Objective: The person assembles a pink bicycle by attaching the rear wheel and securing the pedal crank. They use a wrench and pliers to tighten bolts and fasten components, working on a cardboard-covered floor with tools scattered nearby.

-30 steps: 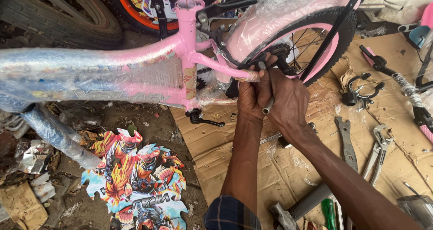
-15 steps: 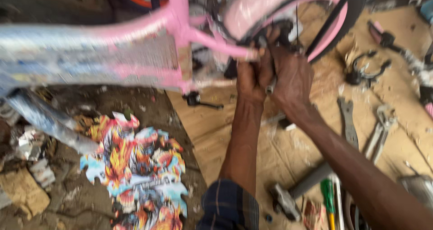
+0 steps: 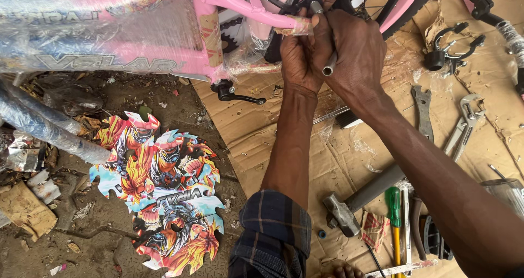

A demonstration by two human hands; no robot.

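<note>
A slim metal rod-shaped tool (image 3: 331,60) stood nearly upright at the rear stay of the pink, plastic-wrapped bicycle frame (image 3: 164,54), close to the pink-rimmed wheel (image 3: 406,10). The right hand (image 3: 355,51) was clenched around the tool while the left hand (image 3: 300,57) gripped the stay beside it, the two hands touching. Below them, on flattened cardboard (image 3: 251,120), lay a hammer (image 3: 355,201), a green-handled screwdriver (image 3: 394,212), an open-ended spanner (image 3: 421,111) and an adjustable wrench (image 3: 464,120).

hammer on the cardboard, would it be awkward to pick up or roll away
The hammer probably feels head-heavy, since its metal head is bulky. It likely won't roll far, as that blocky head lies flat on the cardboard.
</note>
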